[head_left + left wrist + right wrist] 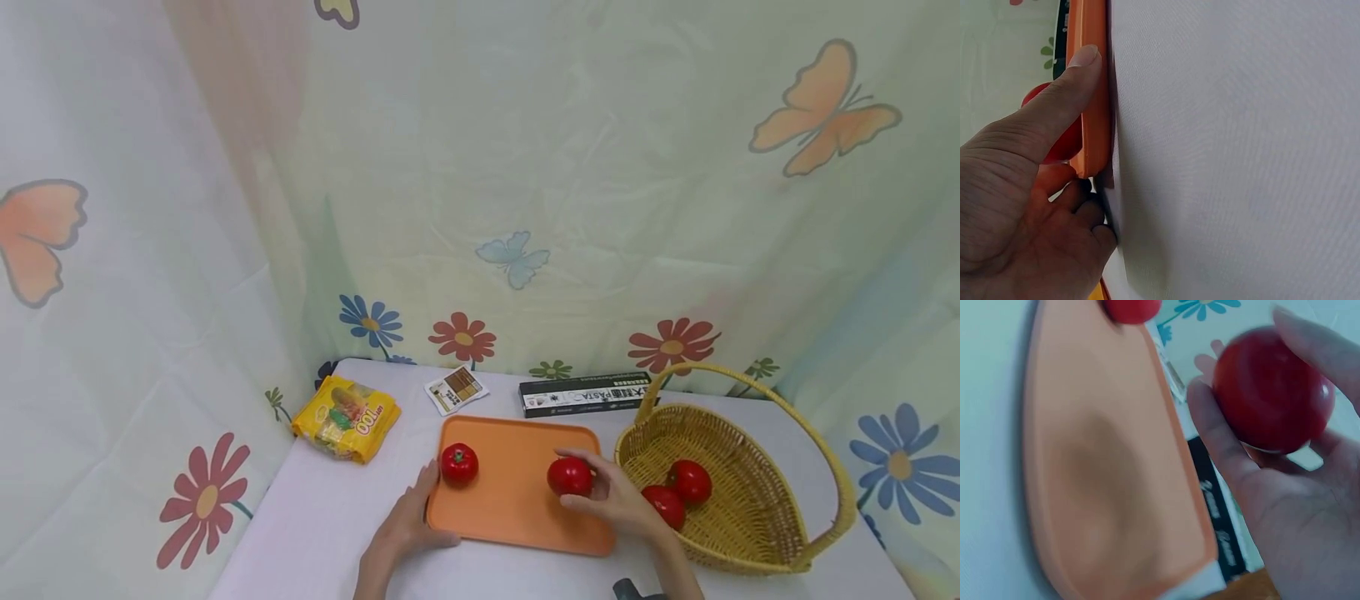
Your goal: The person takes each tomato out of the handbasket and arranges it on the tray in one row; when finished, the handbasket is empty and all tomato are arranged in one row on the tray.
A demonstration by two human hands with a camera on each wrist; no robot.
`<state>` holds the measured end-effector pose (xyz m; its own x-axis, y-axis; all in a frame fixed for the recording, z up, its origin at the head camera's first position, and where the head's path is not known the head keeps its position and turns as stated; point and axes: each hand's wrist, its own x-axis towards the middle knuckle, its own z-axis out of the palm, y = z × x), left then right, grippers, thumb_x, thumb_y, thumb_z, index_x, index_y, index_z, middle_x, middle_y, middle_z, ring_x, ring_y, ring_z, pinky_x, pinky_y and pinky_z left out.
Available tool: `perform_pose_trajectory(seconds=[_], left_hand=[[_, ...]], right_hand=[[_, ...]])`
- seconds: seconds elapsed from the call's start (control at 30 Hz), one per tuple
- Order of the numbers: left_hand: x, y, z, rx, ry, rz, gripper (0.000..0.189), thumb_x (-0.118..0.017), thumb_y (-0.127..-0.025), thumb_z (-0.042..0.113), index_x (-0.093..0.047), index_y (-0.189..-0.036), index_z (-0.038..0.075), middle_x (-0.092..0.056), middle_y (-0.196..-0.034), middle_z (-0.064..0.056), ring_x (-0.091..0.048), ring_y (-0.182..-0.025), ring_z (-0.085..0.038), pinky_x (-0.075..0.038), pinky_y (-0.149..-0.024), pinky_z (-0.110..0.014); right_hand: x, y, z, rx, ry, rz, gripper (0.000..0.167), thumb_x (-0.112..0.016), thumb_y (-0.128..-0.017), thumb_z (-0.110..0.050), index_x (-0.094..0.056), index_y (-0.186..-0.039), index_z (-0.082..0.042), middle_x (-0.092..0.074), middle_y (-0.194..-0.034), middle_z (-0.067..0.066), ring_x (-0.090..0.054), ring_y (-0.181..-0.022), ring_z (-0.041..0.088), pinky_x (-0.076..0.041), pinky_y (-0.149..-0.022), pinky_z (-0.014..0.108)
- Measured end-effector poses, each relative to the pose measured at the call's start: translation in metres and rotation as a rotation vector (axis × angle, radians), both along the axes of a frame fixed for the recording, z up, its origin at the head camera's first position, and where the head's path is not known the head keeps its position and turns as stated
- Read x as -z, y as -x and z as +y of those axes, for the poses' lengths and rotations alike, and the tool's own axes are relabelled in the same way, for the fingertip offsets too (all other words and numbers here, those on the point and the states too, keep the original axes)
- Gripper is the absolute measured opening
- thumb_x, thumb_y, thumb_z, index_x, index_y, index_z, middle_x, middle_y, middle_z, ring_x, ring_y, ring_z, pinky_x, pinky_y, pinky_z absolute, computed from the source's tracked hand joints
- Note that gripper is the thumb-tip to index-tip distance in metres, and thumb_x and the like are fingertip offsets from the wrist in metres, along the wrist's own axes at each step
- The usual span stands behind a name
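Observation:
My right hand holds a shiny red tomato between thumb and fingers over the right half of an orange tray. In the right wrist view the held tomato is raised off the tray, whose surface carries a soft shadow. My left hand grips the tray's near left corner. The left wrist view shows its thumb on the orange rim, the other fingers bent at the corner. Another tomato, with a green stem, lies on the tray's left side.
Right of the tray stands a wicker basket with a tall handle, two tomatoes inside. Behind the tray lie a black-and-white pasta box and a small white-and-brown packet. A yellow snack bag lies at the left.

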<state>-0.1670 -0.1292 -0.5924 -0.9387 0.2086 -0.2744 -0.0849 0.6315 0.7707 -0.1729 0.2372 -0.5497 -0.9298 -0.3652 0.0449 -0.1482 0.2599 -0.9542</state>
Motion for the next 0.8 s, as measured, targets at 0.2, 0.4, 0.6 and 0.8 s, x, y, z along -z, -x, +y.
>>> perform_pose_trajectory(seconds=[0.2, 0.4, 0.6, 0.8], left_hand=[[0.001, -0.001, 0.000, -0.003, -0.008, -0.002, 0.124, -0.100, -0.075, 0.028, -0.025, -0.173, 0.012, -0.026, -0.176, -0.021, -0.020, -0.161, -0.052, -0.020, -0.130, -0.071], [0.001, -0.001, 0.000, 0.005, -0.008, 0.012, 0.124, -0.101, -0.074, 0.029, -0.026, -0.172, 0.011, -0.027, -0.176, -0.021, -0.022, -0.161, -0.051, -0.021, -0.130, -0.071], [0.003, -0.001, -0.002, 0.023, -0.009, 0.028, 0.124, -0.101, -0.075, 0.028, -0.026, -0.172, 0.009, -0.026, -0.176, -0.020, -0.021, -0.163, -0.045, -0.018, -0.132, -0.067], [0.000, -0.001, -0.001, 0.012, 0.000, 0.021, 0.123, -0.100, -0.075, 0.027, -0.026, -0.172, 0.011, -0.027, -0.177, -0.018, -0.022, -0.163, -0.046, -0.020, -0.132, -0.067]], right_hand=[[0.009, 0.000, -0.021, 0.129, 0.054, -0.084, 0.048, -0.068, -0.107, -0.017, -0.057, -0.150, 0.002, -0.056, -0.152, 0.026, -0.057, -0.137, 0.037, -0.054, -0.102, 0.016], [0.012, 0.001, -0.036, 0.123, 0.077, -0.114, 0.044, -0.059, -0.113, -0.022, -0.058, -0.148, 0.004, -0.057, -0.155, 0.024, -0.047, -0.148, 0.042, -0.047, -0.106, 0.013], [0.020, 0.005, -0.048, 0.057, 0.106, -0.093, 0.049, -0.069, -0.107, -0.015, -0.057, -0.147, 0.009, -0.057, -0.152, 0.031, -0.059, -0.138, 0.037, -0.051, -0.104, 0.014], [0.026, 0.009, -0.062, 0.106, 0.120, -0.114, 0.058, -0.085, -0.094, -0.009, -0.061, -0.144, 0.008, -0.062, -0.145, 0.030, -0.067, -0.124, 0.033, -0.058, -0.098, 0.018]])
